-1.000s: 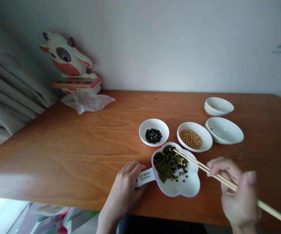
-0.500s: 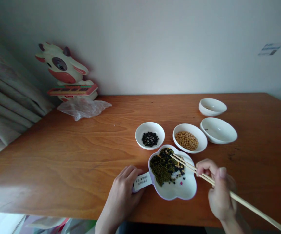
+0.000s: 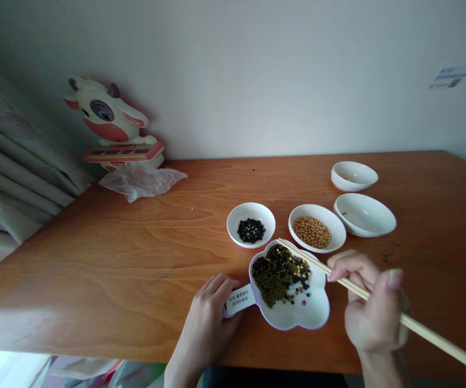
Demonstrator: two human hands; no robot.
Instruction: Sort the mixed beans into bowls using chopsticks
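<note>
The left hand (image 3: pixel 208 315) has its fingers curled closed around the labelled handle (image 3: pixel 241 299) of a white dish (image 3: pixel 313 310) with a light purple edge. Some of those fingertips are hidden, so I cannot tell how hard they squeeze. The dish sits on the brown table (image 3: pixel 136 258), just to the right of the left fingers and to the left of the right ones. It holds lots of little green and black beans (image 3: pixel 277 275) with some yellow ones mixed in, and a small pink spot (image 3: pixel 304 302) shows inside it. The right hand (image 3: pixel 372 310) has its fingers pinched on two wooden chopsticks (image 3: pixel 348 283), almost closed, with the thumb sticking up. The thin ends reach away to the left of those fingers, close together by the far edge of the dish. I cannot tell if a bean is between them. Farther back than the left fingers, and a bit to the right, is a small bowl of black beans (image 3: pixel 251 230). Just past the right fingers, a bit left, is a bowl of yellow beans (image 3: pixel 312 231). Behind the right fingers are two more white bowls (image 3: pixel 368 215). Far back, left of the left fingers, stand a cow toy (image 3: pixel 113 124) and a see-through bag (image 3: pixel 144 182).
</note>
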